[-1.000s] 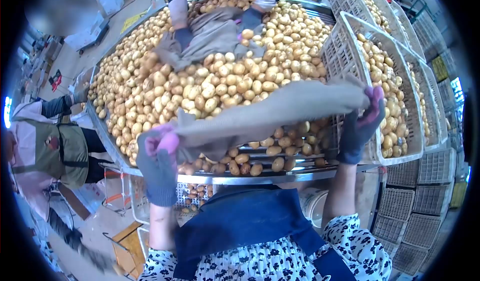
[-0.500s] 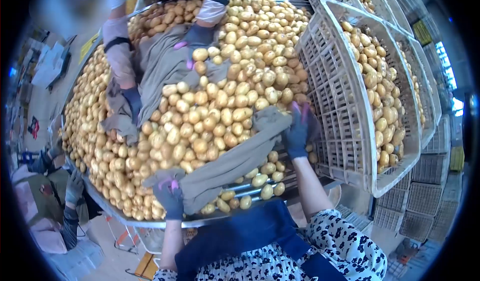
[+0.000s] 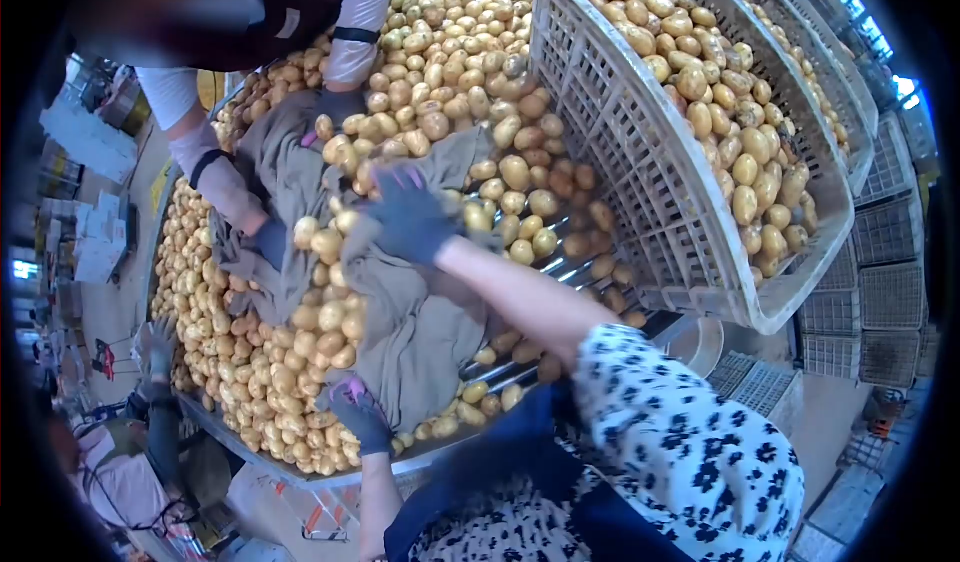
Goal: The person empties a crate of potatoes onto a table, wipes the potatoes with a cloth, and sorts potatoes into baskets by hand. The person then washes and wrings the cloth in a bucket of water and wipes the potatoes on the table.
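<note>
My left hand [image 3: 360, 417], in a dark glove with pink fingertips, is closed on the near left edge of a grey cloth [image 3: 420, 337]. The cloth lies bunched over a broad heap of potatoes [image 3: 290, 402]. My right hand [image 3: 408, 212], gloved alike, is stretched forward over the cloth's far part, fingers apart and blurred by motion. Potatoes lie just beyond its fingertips. Across the heap, a co-worker's gloved hands [image 3: 272, 242] rest on another grey cloth [image 3: 285, 157], partly hidden in its folds.
White plastic crates [image 3: 640, 152] filled with potatoes stand tilted along the right side. Metal rollers [image 3: 520, 367] show under the heap near me. Another person's gloved hand [image 3: 160, 347] is at the left edge. Stacked crates [image 3: 888, 292] stand at the far right.
My right hand has swung forward and left from beside the crate, and the stretched cloth is now bunched. My left hand stays at the cloth's near edge. The view has shifted.
</note>
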`<state>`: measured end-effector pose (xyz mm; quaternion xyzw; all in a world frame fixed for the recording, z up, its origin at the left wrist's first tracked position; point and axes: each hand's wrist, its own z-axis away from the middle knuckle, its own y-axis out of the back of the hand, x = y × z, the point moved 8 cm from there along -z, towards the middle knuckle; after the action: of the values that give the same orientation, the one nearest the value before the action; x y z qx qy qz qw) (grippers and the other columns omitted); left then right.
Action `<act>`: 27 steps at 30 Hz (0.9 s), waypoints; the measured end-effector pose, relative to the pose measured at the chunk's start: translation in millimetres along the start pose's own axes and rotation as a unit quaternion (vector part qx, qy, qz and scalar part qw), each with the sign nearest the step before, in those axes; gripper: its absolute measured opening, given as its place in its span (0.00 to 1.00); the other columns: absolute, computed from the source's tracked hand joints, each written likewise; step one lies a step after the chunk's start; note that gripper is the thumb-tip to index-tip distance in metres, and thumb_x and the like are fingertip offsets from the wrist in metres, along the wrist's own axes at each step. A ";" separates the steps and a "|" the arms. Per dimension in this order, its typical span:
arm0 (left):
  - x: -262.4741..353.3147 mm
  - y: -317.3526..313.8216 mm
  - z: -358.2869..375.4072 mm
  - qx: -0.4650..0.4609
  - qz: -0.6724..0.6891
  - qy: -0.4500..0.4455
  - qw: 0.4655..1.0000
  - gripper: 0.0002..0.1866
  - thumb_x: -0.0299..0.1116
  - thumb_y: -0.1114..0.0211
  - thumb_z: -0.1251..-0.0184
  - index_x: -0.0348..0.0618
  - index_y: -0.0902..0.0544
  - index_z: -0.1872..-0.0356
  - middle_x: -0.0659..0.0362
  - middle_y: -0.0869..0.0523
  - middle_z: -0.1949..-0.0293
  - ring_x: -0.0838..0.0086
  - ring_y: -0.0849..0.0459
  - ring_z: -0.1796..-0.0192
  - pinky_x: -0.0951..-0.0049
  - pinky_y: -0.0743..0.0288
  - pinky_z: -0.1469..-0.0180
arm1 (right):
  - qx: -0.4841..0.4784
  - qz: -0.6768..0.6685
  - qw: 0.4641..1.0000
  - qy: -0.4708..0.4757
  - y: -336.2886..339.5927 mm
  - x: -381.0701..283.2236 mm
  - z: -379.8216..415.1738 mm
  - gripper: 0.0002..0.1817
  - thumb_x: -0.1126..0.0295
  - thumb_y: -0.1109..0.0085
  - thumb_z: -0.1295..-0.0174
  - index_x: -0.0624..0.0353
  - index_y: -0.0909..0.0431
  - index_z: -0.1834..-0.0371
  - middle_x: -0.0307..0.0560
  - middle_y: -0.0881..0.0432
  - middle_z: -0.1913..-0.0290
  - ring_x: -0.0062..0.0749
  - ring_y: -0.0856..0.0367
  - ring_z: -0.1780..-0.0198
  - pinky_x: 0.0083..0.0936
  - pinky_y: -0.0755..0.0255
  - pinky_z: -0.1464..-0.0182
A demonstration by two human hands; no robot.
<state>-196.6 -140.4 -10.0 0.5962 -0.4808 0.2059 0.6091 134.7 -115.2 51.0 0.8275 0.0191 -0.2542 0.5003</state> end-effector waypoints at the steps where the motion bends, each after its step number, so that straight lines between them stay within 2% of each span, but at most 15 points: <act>1: 21.0 0.7 -2.7 -0.020 -0.061 -0.021 0.998 0.11 0.37 0.44 0.33 0.38 0.29 0.61 0.56 0.29 0.63 0.70 0.31 0.60 0.71 0.36 0.53 | -0.121 -0.029 0.992 0.013 1.6 -1.6 29.0 0.17 0.61 0.48 0.46 0.49 0.21 0.53 0.51 0.27 0.45 0.49 0.30 0.45 0.42 0.41 0.39; 4: 44.8 0.5 12.0 -0.037 -0.149 -0.008 0.988 0.11 0.34 0.46 0.34 0.36 0.26 0.60 0.50 0.26 0.60 0.61 0.28 0.56 0.66 0.34 0.51 | -0.053 0.004 0.998 0.034 76.9 22.2 109.4 0.13 0.62 0.41 0.52 0.58 0.21 0.66 0.49 0.23 0.56 0.46 0.27 0.51 0.39 0.34 0.47; 6: 52.0 0.1 28.7 -0.046 -0.243 -0.136 0.959 0.14 0.36 0.41 0.39 0.38 0.25 0.57 0.47 0.24 0.57 0.54 0.28 0.53 0.58 0.35 0.49 | -0.002 0.038 0.998 -0.052 122.5 52.8 156.5 0.15 0.63 0.40 0.55 0.59 0.22 0.65 0.51 0.23 0.57 0.46 0.27 0.52 0.37 0.32 0.49; 7: 56.2 -3.8 32.7 -0.050 -0.223 -0.117 0.966 0.18 0.37 0.38 0.43 0.39 0.25 0.54 0.48 0.24 0.56 0.53 0.28 0.51 0.54 0.38 0.46 | -0.084 0.105 0.983 -0.128 130.4 70.6 185.3 0.17 0.64 0.40 0.55 0.61 0.23 0.62 0.53 0.23 0.56 0.47 0.27 0.52 0.39 0.32 0.49; 9: 69.5 -7.8 38.8 -0.039 -0.262 -0.164 0.950 0.21 0.36 0.36 0.46 0.42 0.26 0.50 0.50 0.25 0.54 0.53 0.31 0.49 0.52 0.41 0.44 | -0.041 -0.032 0.944 -0.327 118.9 131.8 247.1 0.17 0.70 0.44 0.52 0.63 0.24 0.57 0.55 0.24 0.54 0.48 0.28 0.50 0.40 0.32 0.46; 12: 77.9 -18.4 26.7 -0.106 -0.295 -0.149 0.938 0.24 0.35 0.34 0.49 0.45 0.26 0.48 0.49 0.28 0.51 0.53 0.34 0.47 0.51 0.44 0.42 | 0.043 -0.211 0.892 -0.397 100.6 161.6 268.0 0.19 0.75 0.50 0.48 0.64 0.28 0.50 0.57 0.26 0.52 0.50 0.29 0.48 0.39 0.34 0.43; 17: 37.6 -27.7 1.8 -0.126 -0.249 -0.093 0.956 0.24 0.38 0.35 0.48 0.50 0.25 0.47 0.47 0.30 0.49 0.52 0.36 0.46 0.51 0.48 0.39 | 0.024 0.216 0.965 -0.147 60.3 134.8 113.5 0.18 0.70 0.52 0.41 0.68 0.31 0.49 0.59 0.28 0.50 0.51 0.30 0.48 0.37 0.37 0.43; 18: 37.2 -29.2 -3.5 -0.102 -0.255 -0.099 0.956 0.23 0.37 0.35 0.48 0.50 0.25 0.48 0.46 0.30 0.50 0.52 0.36 0.46 0.50 0.48 0.39 | 0.160 0.152 0.971 -0.091 52.2 134.0 84.6 0.16 0.70 0.54 0.41 0.66 0.29 0.52 0.59 0.27 0.53 0.50 0.29 0.50 0.36 0.35 0.48; 19: 41.7 -33.2 -7.0 -0.077 -0.255 -0.104 0.958 0.23 0.37 0.35 0.47 0.50 0.25 0.48 0.46 0.30 0.50 0.52 0.36 0.46 0.50 0.48 0.38 | 0.192 0.166 0.960 -0.116 31.2 144.3 52.8 0.13 0.70 0.54 0.41 0.64 0.28 0.56 0.58 0.27 0.56 0.49 0.29 0.52 0.36 0.34 0.51; 21: 52.3 -38.6 -12.5 -0.063 -0.270 -0.105 0.955 0.21 0.38 0.35 0.46 0.48 0.24 0.50 0.45 0.29 0.51 0.51 0.36 0.45 0.52 0.44 0.40 | 0.040 0.104 0.959 -0.260 17.4 133.8 -20.5 0.09 0.71 0.57 0.41 0.58 0.25 0.64 0.53 0.25 0.62 0.41 0.27 0.56 0.34 0.35 0.53; 22: 52.3 -41.0 -18.6 -0.064 -0.239 -0.091 0.965 0.19 0.39 0.36 0.45 0.47 0.23 0.51 0.46 0.28 0.52 0.51 0.35 0.45 0.52 0.42 0.41 | 0.241 0.115 0.924 -0.273 -19.1 132.3 -35.0 0.11 0.70 0.57 0.40 0.58 0.23 0.63 0.52 0.23 0.63 0.39 0.26 0.55 0.35 0.34 0.55; 23: 51.4 -39.6 -23.7 -0.067 -0.213 -0.075 0.972 0.17 0.40 0.37 0.43 0.47 0.22 0.53 0.46 0.27 0.53 0.51 0.34 0.46 0.53 0.40 0.42 | 0.120 0.322 0.899 -0.270 -39.4 84.5 -53.8 0.13 0.68 0.55 0.40 0.61 0.24 0.59 0.54 0.24 0.57 0.42 0.27 0.51 0.39 0.35 0.52; 24: 62.9 -37.1 -21.6 -0.025 -0.300 -0.145 0.943 0.16 0.40 0.38 0.42 0.45 0.21 0.55 0.46 0.26 0.55 0.51 0.32 0.48 0.54 0.37 0.46 | -0.026 0.093 0.958 -0.271 -30.2 43.4 -59.3 0.16 0.63 0.55 0.39 0.60 0.24 0.55 0.55 0.28 0.48 0.48 0.32 0.44 0.42 0.37 0.46; 25: 66.7 -32.9 -19.4 -0.024 -0.299 -0.153 0.942 0.16 0.40 0.38 0.42 0.45 0.21 0.55 0.46 0.26 0.55 0.51 0.32 0.48 0.54 0.37 0.46 | 0.225 -0.011 0.956 -0.191 -66.4 29.7 -40.9 0.15 0.61 0.53 0.40 0.56 0.23 0.57 0.54 0.29 0.46 0.50 0.32 0.44 0.43 0.38 0.44; 27: 62.4 -27.1 -18.6 -0.088 -0.244 -0.106 0.960 0.16 0.39 0.38 0.42 0.42 0.22 0.56 0.46 0.26 0.57 0.51 0.30 0.51 0.53 0.37 0.48 | 0.102 -0.096 0.990 -0.026 -12.7 -19.5 -1.8 0.12 0.66 0.49 0.46 0.54 0.23 0.59 0.52 0.28 0.50 0.49 0.32 0.47 0.40 0.35 0.46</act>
<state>-139.7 -148.9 30.8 0.6580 -0.3984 -0.0563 0.6365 114.9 -103.0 49.9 0.8617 0.0597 -0.3232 0.3867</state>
